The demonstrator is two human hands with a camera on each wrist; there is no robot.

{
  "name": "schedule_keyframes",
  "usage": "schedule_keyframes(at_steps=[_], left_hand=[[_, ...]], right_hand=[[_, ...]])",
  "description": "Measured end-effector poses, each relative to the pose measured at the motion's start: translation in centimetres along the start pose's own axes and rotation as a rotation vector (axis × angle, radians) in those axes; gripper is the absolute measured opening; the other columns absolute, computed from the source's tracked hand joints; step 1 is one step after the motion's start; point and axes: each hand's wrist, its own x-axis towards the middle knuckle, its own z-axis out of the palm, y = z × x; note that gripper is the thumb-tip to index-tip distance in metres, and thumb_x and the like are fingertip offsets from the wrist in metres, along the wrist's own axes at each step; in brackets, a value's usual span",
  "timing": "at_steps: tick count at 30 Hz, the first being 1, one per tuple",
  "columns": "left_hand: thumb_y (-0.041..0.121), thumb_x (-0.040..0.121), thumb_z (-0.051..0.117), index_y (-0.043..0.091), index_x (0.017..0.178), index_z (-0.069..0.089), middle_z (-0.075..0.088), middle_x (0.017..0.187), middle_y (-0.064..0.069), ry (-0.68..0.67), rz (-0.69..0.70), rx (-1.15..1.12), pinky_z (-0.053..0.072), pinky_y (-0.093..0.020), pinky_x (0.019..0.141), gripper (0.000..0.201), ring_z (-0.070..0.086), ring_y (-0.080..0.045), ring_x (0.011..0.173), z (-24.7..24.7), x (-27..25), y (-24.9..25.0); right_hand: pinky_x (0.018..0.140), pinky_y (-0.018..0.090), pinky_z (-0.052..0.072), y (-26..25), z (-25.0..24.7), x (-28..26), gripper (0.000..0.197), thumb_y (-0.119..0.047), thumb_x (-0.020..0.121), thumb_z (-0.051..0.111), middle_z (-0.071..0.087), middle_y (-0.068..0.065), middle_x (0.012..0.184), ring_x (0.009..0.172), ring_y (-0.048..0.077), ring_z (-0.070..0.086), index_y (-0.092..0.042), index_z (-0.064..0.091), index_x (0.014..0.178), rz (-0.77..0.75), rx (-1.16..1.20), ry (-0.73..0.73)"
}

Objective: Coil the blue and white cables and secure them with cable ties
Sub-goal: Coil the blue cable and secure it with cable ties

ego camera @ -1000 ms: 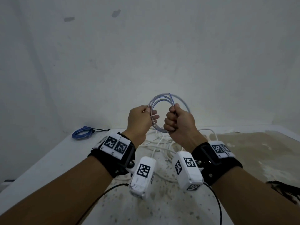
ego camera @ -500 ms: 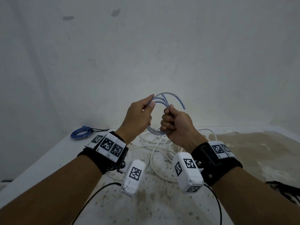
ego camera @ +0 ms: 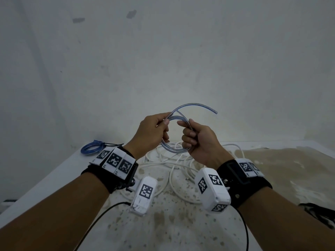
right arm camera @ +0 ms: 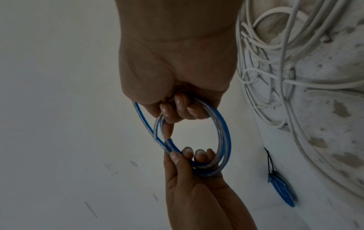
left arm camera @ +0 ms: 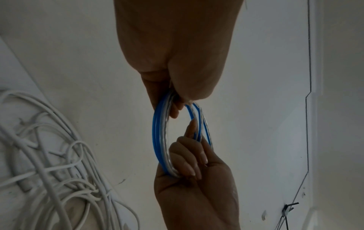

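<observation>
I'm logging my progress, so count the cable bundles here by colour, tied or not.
Blue, coiled and tied, lying on the table: 1
Blue, coiled, untied, held by left hand and right hand: 1
White, loose tangle on the table: 1
Total: 3

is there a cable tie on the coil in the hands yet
No, the blue coil held by both hands shows no tie, and one end sticks out free.
</observation>
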Motion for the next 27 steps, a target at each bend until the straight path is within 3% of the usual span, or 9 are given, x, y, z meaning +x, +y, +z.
schedule_keyframes(at_steps=[4,6,8,14,18,21,23,25,27], left_hand=[[0.008,0.103,0.039,0.027,0.139,0.052,0.061,0.087,-0.002,-0.096,0.025,0.041,0.05,-0.02,0.055,0.043,0.063,-0.012,0.056,-0.5,0.1,0.5],[0.007,0.103,0.038,0.025,0.141,0.05,0.066,0.102,-0.001,-0.108,0.041,0.053,0.05,-0.018,0.056,0.043,0.063,-0.009,0.057,-0.6,0.2,0.8],[0.005,0.103,0.038,0.024,0.144,0.044,0.066,0.107,0.0,-0.131,0.043,0.043,0.051,-0.018,0.058,0.046,0.062,-0.006,0.059,-0.8,0.3,0.9],[-0.001,0.102,0.034,0.014,0.131,0.058,0.065,0.1,-0.002,-0.19,0.021,0.039,0.05,-0.02,0.059,0.04,0.058,-0.008,0.059,-1.2,0.1,1.0],[-0.003,0.1,0.04,0.009,0.121,0.061,0.064,0.097,-0.006,-0.211,-0.083,-0.094,0.047,-0.025,0.06,0.032,0.052,-0.01,0.062,-0.9,0.2,1.2],[0.015,0.099,0.054,0.008,0.105,0.064,0.059,0.082,-0.006,-0.132,-0.125,-0.133,0.042,-0.029,0.055,0.013,0.045,-0.011,0.054,-0.3,0.2,1.2],[0.022,0.098,0.057,0.009,0.092,0.062,0.054,0.07,-0.004,-0.045,-0.101,-0.116,0.037,-0.029,0.05,0.015,0.041,-0.014,0.051,0.0,0.3,0.9],[0.018,0.098,0.057,0.011,0.084,0.06,0.048,0.059,0.002,0.013,-0.081,-0.163,0.031,-0.025,0.046,0.015,0.036,-0.014,0.049,0.3,0.4,0.7],[0.014,0.099,0.054,0.011,0.082,0.058,0.045,0.056,0.005,0.062,-0.078,-0.221,0.026,-0.023,0.043,0.018,0.032,-0.013,0.046,0.4,0.5,0.7]], right_hand=[[0.038,0.019,0.02,-0.1,-0.1,0.0,0.034,-0.027,0.104,0.041,0.028,-0.008,0.047,0.036,0.006,0.019,-0.007,0.065,0.09,-0.018,-0.052,0.022],[0.037,0.019,0.02,-0.1,-0.1,0.1,0.032,-0.026,0.103,0.042,0.028,-0.008,0.047,0.036,0.006,0.019,-0.007,0.064,0.088,-0.021,-0.071,0.03],[0.037,0.019,0.02,-0.3,-0.1,0.0,0.031,-0.025,0.103,0.043,0.027,-0.008,0.047,0.036,0.006,0.018,-0.008,0.063,0.086,-0.016,-0.085,0.026],[0.037,0.021,0.021,-0.2,-0.3,-0.1,0.032,-0.022,0.101,0.044,0.025,-0.007,0.046,0.036,0.007,0.017,-0.006,0.062,0.08,-0.012,-0.122,0.042],[0.04,0.021,0.019,0.0,-0.2,-0.2,0.029,-0.019,0.101,0.045,0.025,-0.007,0.045,0.036,0.007,0.019,-0.004,0.062,0.082,-0.079,-0.278,0.087],[0.042,0.023,0.021,0.2,0.0,-0.1,0.029,-0.018,0.102,0.046,0.028,-0.007,0.046,0.039,0.008,0.023,-0.002,0.064,0.086,-0.158,-0.432,0.09],[0.043,0.024,0.024,0.3,0.4,-0.1,0.029,-0.018,0.102,0.047,0.03,-0.006,0.047,0.041,0.009,0.024,0.0,0.068,0.092,-0.197,-0.498,0.089],[0.045,0.024,0.025,0.4,0.8,-0.1,0.03,-0.021,0.102,0.049,0.03,-0.005,0.051,0.044,0.009,0.024,0.001,0.069,0.103,-0.2,-0.429,0.087],[0.047,0.024,0.029,0.2,0.8,-0.2,0.034,-0.034,0.1,0.051,0.037,-0.002,0.056,0.045,0.011,0.028,-0.005,0.068,0.107,-0.146,-0.189,0.088]])
